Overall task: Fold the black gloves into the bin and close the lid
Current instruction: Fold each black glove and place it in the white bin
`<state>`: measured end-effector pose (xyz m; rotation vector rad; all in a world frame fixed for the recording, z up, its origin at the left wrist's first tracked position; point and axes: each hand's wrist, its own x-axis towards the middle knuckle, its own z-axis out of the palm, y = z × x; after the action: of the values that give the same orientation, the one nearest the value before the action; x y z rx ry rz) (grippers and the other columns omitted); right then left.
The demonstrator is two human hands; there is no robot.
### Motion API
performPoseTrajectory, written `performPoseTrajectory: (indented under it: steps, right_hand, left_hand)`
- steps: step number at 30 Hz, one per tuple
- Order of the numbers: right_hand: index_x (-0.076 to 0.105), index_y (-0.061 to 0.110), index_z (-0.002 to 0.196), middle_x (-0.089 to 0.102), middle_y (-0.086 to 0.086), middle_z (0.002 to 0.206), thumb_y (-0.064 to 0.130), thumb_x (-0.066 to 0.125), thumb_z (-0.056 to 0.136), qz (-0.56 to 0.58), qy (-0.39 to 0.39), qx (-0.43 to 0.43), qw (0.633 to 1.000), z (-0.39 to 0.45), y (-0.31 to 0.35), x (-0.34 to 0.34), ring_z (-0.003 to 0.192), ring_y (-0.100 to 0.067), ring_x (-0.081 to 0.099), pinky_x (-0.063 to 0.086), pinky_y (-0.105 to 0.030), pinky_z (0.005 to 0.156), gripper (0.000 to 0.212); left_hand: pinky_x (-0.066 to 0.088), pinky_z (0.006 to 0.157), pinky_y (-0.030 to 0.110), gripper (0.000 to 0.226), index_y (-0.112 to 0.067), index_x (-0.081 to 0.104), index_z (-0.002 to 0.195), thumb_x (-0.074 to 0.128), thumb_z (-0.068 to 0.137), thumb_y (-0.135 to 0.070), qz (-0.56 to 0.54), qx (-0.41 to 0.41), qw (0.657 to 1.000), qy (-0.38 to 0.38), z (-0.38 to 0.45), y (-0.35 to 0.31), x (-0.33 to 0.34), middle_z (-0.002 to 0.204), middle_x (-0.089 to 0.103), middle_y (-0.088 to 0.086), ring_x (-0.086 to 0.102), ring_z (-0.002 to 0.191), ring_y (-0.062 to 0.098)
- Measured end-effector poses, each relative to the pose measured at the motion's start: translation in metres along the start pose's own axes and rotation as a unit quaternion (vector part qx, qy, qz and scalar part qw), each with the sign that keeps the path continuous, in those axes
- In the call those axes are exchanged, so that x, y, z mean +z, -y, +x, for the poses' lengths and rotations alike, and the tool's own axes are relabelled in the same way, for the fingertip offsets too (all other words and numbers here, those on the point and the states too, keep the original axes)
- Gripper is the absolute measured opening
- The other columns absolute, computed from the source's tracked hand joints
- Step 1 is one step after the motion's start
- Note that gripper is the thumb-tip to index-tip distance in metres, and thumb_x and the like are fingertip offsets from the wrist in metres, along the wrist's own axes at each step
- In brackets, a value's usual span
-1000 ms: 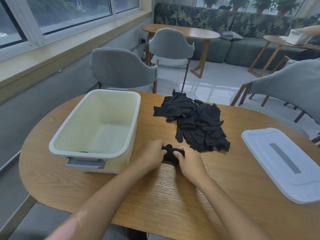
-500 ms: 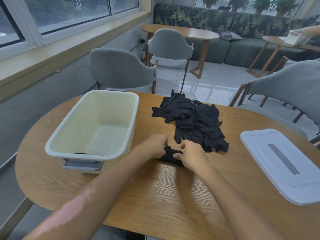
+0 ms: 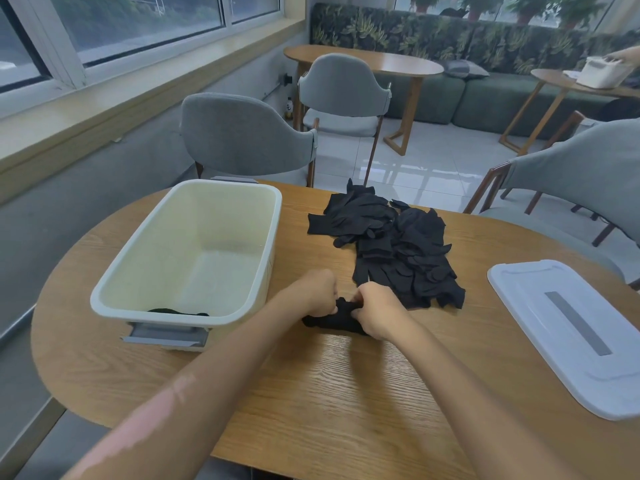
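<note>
A black glove [image 3: 334, 320] lies bunched on the wooden table between my hands. My left hand [image 3: 317, 292] pinches its left side and my right hand [image 3: 379, 308] grips its right side, fingers curled into the fabric. Just behind them is a loose pile of black gloves [image 3: 394, 247]. The cream bin [image 3: 138, 282] stands open to the left of my hands, and a bit of black fabric [image 3: 178, 311] shows inside at its near wall. The white lid [image 3: 568, 327] lies flat on the table at the right.
Grey chairs stand behind the table, one [image 3: 242, 136] beyond the bin and another [image 3: 581, 174] at the right. The table edge [image 3: 242, 459] runs close below my forearms. Further tables and a green sofa are in the background.
Both hands stayed on the glove and worked it; the fabric is now more bunched up between them. The view has shifted slightly.
</note>
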<state>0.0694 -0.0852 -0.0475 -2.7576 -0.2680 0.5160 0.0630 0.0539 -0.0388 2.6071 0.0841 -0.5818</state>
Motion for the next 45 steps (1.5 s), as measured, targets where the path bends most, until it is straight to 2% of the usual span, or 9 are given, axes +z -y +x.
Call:
performPoseTrajectory:
  steps: [6, 12, 18, 24, 28, 33, 37, 41, 45]
  right_hand:
    - [0.066, 0.021, 0.114, 0.064, 0.0, 0.113, 0.015, 0.063, 0.095, 0.047, -0.027, -0.015, 0.998, -0.011, -0.008, -0.01, 0.1, -0.021, 0.061, 0.054, -0.036, 0.087, 0.02]
    - [0.066, 0.022, 0.107, 0.064, 0.0, 0.11, 0.014, 0.064, 0.095, 0.095, -0.082, -0.058, 0.99, -0.025, 0.008, -0.04, 0.097, -0.019, 0.059, 0.049, -0.031, 0.076, 0.014]
    - [0.065, 0.023, 0.11, 0.064, 0.006, 0.108, 0.017, 0.065, 0.095, 0.128, -0.112, -0.132, 0.977, -0.039, 0.054, -0.068, 0.095, -0.014, 0.059, 0.047, -0.029, 0.076, 0.016]
    - [0.066, 0.021, 0.11, 0.063, 0.006, 0.106, 0.018, 0.064, 0.095, 0.114, -0.122, -0.204, 0.965, -0.042, 0.12, -0.082, 0.097, -0.013, 0.057, 0.05, -0.03, 0.08, 0.015]
    - [0.068, 0.018, 0.109, 0.065, 0.0, 0.104, 0.015, 0.062, 0.095, 0.091, -0.094, -0.22, 0.967, -0.031, 0.166, -0.078, 0.095, -0.019, 0.06, 0.054, -0.039, 0.085, 0.015]
    - [0.068, 0.013, 0.106, 0.068, -0.007, 0.097, 0.006, 0.062, 0.091, 0.031, -0.044, -0.196, 0.979, -0.011, 0.208, -0.05, 0.086, -0.024, 0.064, 0.059, -0.04, 0.077, 0.017]
    - [0.065, 0.008, 0.106, 0.064, -0.009, 0.091, 0.004, 0.063, 0.086, 0.001, -0.017, -0.175, 0.984, 0.005, 0.229, -0.023, 0.081, -0.024, 0.063, 0.06, -0.041, 0.078, 0.02]
    - [0.063, 0.005, 0.1, 0.06, -0.009, 0.085, 0.003, 0.068, 0.083, -0.03, 0.033, -0.151, 0.987, 0.019, 0.241, -0.011, 0.075, -0.024, 0.058, 0.055, -0.034, 0.07, 0.018]
    - [0.051, 0.009, 0.074, 0.051, -0.006, 0.071, 0.007, 0.06, 0.092, -0.122, 0.086, -0.114, 0.982, 0.035, 0.246, -0.001, 0.06, -0.018, 0.048, 0.045, -0.029, 0.068, 0.02]
  left_hand:
    - [0.055, 0.076, 0.033, 0.016, -0.007, 0.068, 0.101, 0.072, 0.091, -0.019, 0.011, 0.018, 0.999, -0.034, -0.011, -0.01, -0.007, 0.099, 0.07, 0.01, 0.066, 0.09, 0.025]
    - [0.037, 0.055, 0.019, 0.015, -0.011, 0.069, 0.108, 0.068, 0.094, -0.016, 0.018, 0.077, 0.991, -0.107, -0.034, -0.017, -0.041, 0.098, 0.067, 0.007, 0.06, 0.08, 0.018]
    - [0.041, 0.07, 0.019, 0.019, -0.018, 0.068, 0.112, 0.069, 0.093, -0.018, 0.011, 0.123, 0.984, -0.129, -0.069, 0.009, -0.104, 0.107, 0.065, -0.001, 0.06, 0.096, 0.017]
    - [0.043, 0.047, 0.014, 0.008, -0.027, 0.062, 0.097, 0.067, 0.095, -0.022, 0.032, 0.113, 0.983, -0.14, -0.104, 0.055, -0.158, 0.092, 0.065, -0.012, 0.062, 0.062, 0.008]
    - [0.051, 0.062, 0.026, 0.01, -0.03, 0.062, 0.093, 0.068, 0.094, -0.022, 0.026, 0.093, 0.983, -0.154, -0.116, 0.09, -0.178, 0.098, 0.067, -0.01, 0.068, 0.082, 0.013]
    - [0.059, 0.073, 0.041, 0.011, -0.042, 0.063, 0.084, 0.072, 0.086, -0.036, 0.055, 0.034, 0.985, -0.158, -0.111, 0.14, -0.174, 0.088, 0.067, -0.022, 0.069, 0.08, 0.008]
    - [0.041, 0.057, 0.016, 0.008, -0.03, 0.066, 0.096, 0.071, 0.091, -0.026, 0.057, 0.008, 0.99, -0.128, -0.099, 0.161, -0.165, 0.09, 0.063, -0.016, 0.06, 0.076, 0.003]
    - [0.041, 0.068, 0.02, 0.018, -0.018, 0.066, 0.109, 0.071, 0.092, -0.018, 0.069, -0.014, 0.993, -0.09, -0.077, 0.17, -0.156, 0.109, 0.067, -0.001, 0.059, 0.092, 0.016]
    - [0.044, 0.081, 0.031, 0.028, -0.011, 0.067, 0.117, 0.072, 0.09, -0.018, 0.148, -0.045, 0.987, -0.043, -0.051, 0.167, -0.141, 0.11, 0.069, 0.007, 0.062, 0.1, 0.025]
